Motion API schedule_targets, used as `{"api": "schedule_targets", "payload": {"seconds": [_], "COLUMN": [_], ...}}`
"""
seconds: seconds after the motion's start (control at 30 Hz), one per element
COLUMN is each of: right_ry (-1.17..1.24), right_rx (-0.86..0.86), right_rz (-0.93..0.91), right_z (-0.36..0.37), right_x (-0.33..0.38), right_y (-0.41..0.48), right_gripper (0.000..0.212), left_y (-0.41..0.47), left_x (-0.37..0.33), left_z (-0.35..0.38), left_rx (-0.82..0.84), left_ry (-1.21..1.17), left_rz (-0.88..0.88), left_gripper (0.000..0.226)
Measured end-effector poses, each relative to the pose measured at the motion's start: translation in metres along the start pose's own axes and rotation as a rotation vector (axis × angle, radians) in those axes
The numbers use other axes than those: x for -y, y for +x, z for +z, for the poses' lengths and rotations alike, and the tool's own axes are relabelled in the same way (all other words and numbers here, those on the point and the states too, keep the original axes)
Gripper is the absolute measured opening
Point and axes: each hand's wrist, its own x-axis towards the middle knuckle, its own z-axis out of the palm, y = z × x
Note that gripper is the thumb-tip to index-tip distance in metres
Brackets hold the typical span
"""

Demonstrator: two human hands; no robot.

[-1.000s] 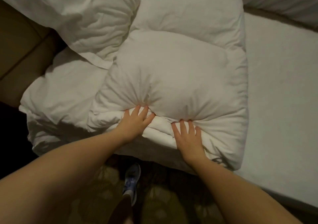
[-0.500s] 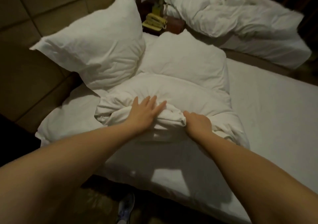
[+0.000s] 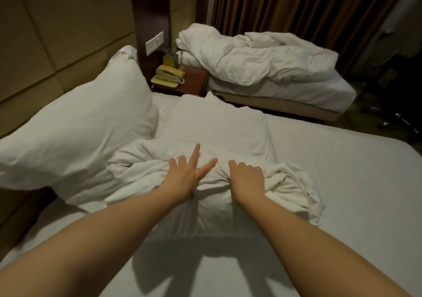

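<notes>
Lying bunched toward the head of the bed point(image 3: 342, 205), the duvet point(image 3: 141, 171) is pressed by the left hand point(image 3: 183, 178), fingers spread straight, and is gripped by the right hand point(image 3: 247, 180), fingers curled into the fabric. Just beyond, a flat pillow point(image 3: 217, 125) is touched by it; farther, a telephone point(image 3: 169, 76) is seen.

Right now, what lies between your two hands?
A bunched ridge of white bedding fills the gap between the left hand, pressing flat, and the right hand, gripping it; the head view shows this.
</notes>
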Motion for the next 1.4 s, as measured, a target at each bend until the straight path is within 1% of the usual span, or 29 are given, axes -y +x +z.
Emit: {"api": "schedule_targets", "payload": {"seconds": [0.03,0.1,0.2,0.27,0.33,0.37,0.4,0.5,0.53,0.67,0.77,0.83,1.0,1.1,1.2,1.27,1.4], "right_ry": [0.004,0.032,0.027,-0.043,-0.075,-0.059,-0.021,0.099,0.124,0.185,0.175,0.151,0.067,0.067,0.074,0.1,0.158], "right_rx": [0.001,0.043,0.18,0.249,0.26,0.259,0.255,0.258,0.286,0.421,0.445,0.443,0.394,0.316,0.288,0.319,0.417], "right_rz": [-0.002,-0.059,-0.144,-0.152,-0.098,-0.071,-0.055,-0.064,-0.065,-0.036,-0.069,-0.095,-0.125,-0.106,-0.076,-0.068,-0.061], "right_z": [-0.001,0.0,0.005,0.015,0.024,0.027,0.031,0.043,0.047,0.072,0.088,0.093,0.088,0.072,0.056,0.057,0.07], "right_x": [-0.001,-0.001,0.001,-0.003,-0.01,-0.012,-0.014,-0.014,-0.013,-0.007,0.0,0.005,0.021,0.037,0.066,0.092,0.137], "right_y": [0.004,0.005,0.0,0.003,0.01,0.012,0.014,0.004,-0.004,-0.048,-0.091,-0.121,-0.18,-0.212,-0.251,-0.286,-0.356], "right_gripper": [0.043,0.067,0.098,0.114,0.121,0.12,0.114,0.072,0.062,0.049,0.039,0.036,0.034,0.034,0.033,0.033,0.036], "left_y": [0.012,0.032,0.049,0.056,0.058,0.056,0.051,0.029,0.019,-0.029,-0.075,-0.105,-0.164,-0.194,-0.238,-0.276,-0.35], "left_x": [0.003,0.006,0.0,-0.009,-0.018,-0.022,-0.025,-0.033,-0.037,-0.06,-0.077,-0.085,-0.089,-0.08,-0.064,-0.056,-0.055], "left_z": [-0.002,0.0,0.007,0.009,0.009,0.009,0.01,0.019,0.026,0.046,0.053,0.059,0.07,0.065,0.054,0.06,0.096], "left_rx": [0.007,0.008,0.016,0.052,0.094,0.114,0.126,0.197,0.23,0.288,0.374,0.404,0.325,0.245,0.205,0.229,0.31], "left_ry": [-0.001,-0.016,0.062,0.119,0.098,0.074,0.05,-0.021,-0.033,-0.088,-0.09,-0.112,-0.145,-0.151,-0.107,-0.096,-0.138], "left_rz": [-0.008,-0.034,-0.007,0.03,0.04,0.034,0.025,0.004,-0.003,0.011,0.05,0.045,0.06,0.089,0.128,0.148,0.201], "left_gripper": [0.114,0.111,0.104,0.093,0.075,0.066,0.06,0.058,0.059,0.046,0.048,0.051,0.049,0.049,0.047,0.047,0.042]}}
